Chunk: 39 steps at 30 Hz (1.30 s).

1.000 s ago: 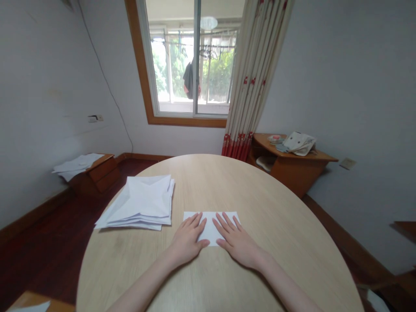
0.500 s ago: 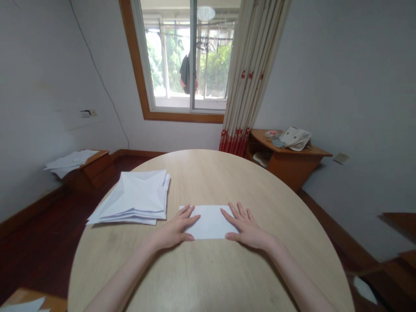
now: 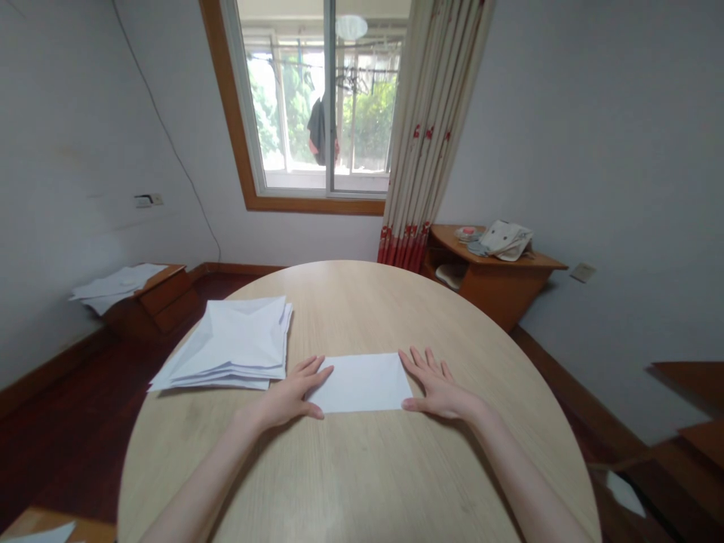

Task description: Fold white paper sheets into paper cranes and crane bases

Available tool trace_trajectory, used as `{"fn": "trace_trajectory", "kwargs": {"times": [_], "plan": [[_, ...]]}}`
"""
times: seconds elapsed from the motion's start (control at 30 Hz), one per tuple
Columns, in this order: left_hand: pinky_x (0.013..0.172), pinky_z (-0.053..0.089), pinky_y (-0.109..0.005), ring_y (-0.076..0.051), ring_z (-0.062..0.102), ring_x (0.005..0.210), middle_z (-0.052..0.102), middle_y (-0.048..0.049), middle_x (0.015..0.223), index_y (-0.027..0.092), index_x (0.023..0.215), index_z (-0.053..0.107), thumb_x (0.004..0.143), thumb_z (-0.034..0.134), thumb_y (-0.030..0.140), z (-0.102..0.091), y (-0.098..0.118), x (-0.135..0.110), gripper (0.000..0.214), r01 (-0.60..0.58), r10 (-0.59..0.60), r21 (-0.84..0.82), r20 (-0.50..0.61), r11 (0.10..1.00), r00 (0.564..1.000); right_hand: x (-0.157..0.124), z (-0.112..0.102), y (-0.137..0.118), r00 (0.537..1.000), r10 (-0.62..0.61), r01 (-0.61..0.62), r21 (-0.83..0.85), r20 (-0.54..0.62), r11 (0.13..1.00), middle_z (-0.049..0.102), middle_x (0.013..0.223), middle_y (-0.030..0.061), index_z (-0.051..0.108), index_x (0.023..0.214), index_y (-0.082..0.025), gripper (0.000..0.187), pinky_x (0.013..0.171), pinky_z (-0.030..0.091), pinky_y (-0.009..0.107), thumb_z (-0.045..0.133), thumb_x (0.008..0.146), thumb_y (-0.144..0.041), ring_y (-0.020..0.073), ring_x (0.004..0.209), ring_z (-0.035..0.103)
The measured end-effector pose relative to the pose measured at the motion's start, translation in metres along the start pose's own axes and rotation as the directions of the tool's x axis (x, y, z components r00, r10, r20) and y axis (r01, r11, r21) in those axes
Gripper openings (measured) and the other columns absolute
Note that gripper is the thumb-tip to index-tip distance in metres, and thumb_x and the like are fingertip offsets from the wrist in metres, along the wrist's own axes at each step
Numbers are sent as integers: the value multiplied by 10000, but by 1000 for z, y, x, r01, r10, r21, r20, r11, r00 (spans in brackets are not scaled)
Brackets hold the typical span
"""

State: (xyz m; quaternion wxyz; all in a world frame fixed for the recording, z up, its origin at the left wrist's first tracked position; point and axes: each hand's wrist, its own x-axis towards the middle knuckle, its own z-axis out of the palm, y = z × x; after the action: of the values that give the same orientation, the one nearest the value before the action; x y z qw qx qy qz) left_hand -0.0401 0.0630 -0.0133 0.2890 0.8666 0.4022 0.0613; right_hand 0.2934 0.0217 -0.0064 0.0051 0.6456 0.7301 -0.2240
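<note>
A white rectangle of paper (image 3: 362, 383), apparently folded, lies flat on the round wooden table (image 3: 351, 475) in front of me. My left hand (image 3: 291, 392) rests at its left edge, fingers apart, with the fingertips and thumb touching the paper. At the opposite short edge, my right hand (image 3: 435, 386) is spread, its thumb and index finger along the paper's right side and the other fingers over the tabletop. Neither hand grips anything.
A stack of creased white paper sheets (image 3: 231, 339) sits on the table to the left. Beyond the table are a small brown cabinet (image 3: 161, 302) with papers, a corner stand (image 3: 492, 290) holding a cloth bag (image 3: 503, 240), and a curtain (image 3: 424, 136) beside the window.
Both hands have slid outward from the paper's middle to its short edges, uncovering more of it. The view has shifted slightly.
</note>
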Motion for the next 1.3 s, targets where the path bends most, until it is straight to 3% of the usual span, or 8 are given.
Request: {"fn": "trace_trajectory", "kwargs": {"times": [0.2, 0.3, 0.5, 0.63, 0.83, 1.0, 1.13, 1.3], "plan": [[1154, 162, -500, -279, 98, 1456, 176, -124, 1564, 264, 1471, 325, 785, 717, 368, 2, 0, -2, 797, -37, 37, 3, -29, 999, 999, -1, 3, -2, 992, -94, 96, 23, -87, 995, -101, 1575, 116, 108, 1528, -227, 980, 1128, 1, 595, 670, 742, -390, 330, 1409, -185], [1154, 160, -512, -281, 85, 1454, 166, -111, 1566, 288, 1476, 302, 784, 724, 375, 1, 6, -4, 815, -46, 47, 14, -16, 999, 999, -2, 2, -9, 976, -173, 176, 7, -134, 984, -54, 1583, 93, 167, 1520, -229, 909, 1139, 1, 578, 650, 774, -418, 310, 1425, -156], [1166, 126, -514, -287, 65, 1454, 114, -117, 1575, 240, 1480, 297, 812, 653, 535, 6, 29, -3, 813, -78, 87, 130, -68, 988, 994, 6, 8, -18, 916, -224, 221, -47, -332, 974, 359, 1512, 121, 348, 1469, -163, 587, 1167, 83, 520, 384, 956, -446, 254, 1442, 198], [1173, 143, -501, -276, 134, 1451, 201, -160, 1560, 152, 1494, 245, 891, 510, 577, 21, 42, 5, 784, -50, 99, 250, -187, 967, 977, 16, 17, -17, 881, -235, 228, -66, -411, 971, 447, 1453, 163, 393, 1432, -118, 568, 1159, 120, 534, 414, 945, -410, 259, 1378, 358], [1146, 244, -513, -328, 296, 1401, 360, -195, 1498, 148, 1471, 261, 800, 626, 598, 37, 45, 10, 887, -28, 103, 265, -272, 964, 957, 21, 21, -19, 760, -235, 283, -17, -606, 959, 692, 1106, 119, 506, 1332, -153, 434, 1078, 300, 510, 416, 937, -309, 259, 1095, 589], [1152, 213, -527, -316, 354, 1371, 374, -148, 1496, 225, 1479, 226, 794, 654, 544, 36, 41, 8, 869, -90, 161, 245, -285, 965, 945, 19, 23, -24, 796, -193, 252, 24, -574, 967, 639, 1031, 112, 621, 1183, -180, 346, 926, 439, 433, 465, 920, -342, 267, 1019, 567], [1155, 211, -514, -305, 354, 1370, 372, -145, 1497, 217, 1479, 235, 788, 651, 547, 36, 41, 7, 871, -104, 173, 251, -271, 962, 947, 17, 25, -28, 826, -220, 258, 0, -519, 966, 578, 1127, 106, 641, 1155, -238, 316, 958, 406, 452, 532, 884, -358, 279, 1089, 519], [1158, 201, -520, -300, 367, 1359, 407, -143, 1472, 205, 1463, 282, 773, 678, 513, 34, 45, 7, 852, -96, 169, 259, -277, 961, 946, 18, 26, -29, 823, -247, 339, 94, -512, 936, 577, 1166, 97, 656, 1106, -237, 283, 1003, 368, 464, 548, 860, -327, 281, 1139, 487]]}}
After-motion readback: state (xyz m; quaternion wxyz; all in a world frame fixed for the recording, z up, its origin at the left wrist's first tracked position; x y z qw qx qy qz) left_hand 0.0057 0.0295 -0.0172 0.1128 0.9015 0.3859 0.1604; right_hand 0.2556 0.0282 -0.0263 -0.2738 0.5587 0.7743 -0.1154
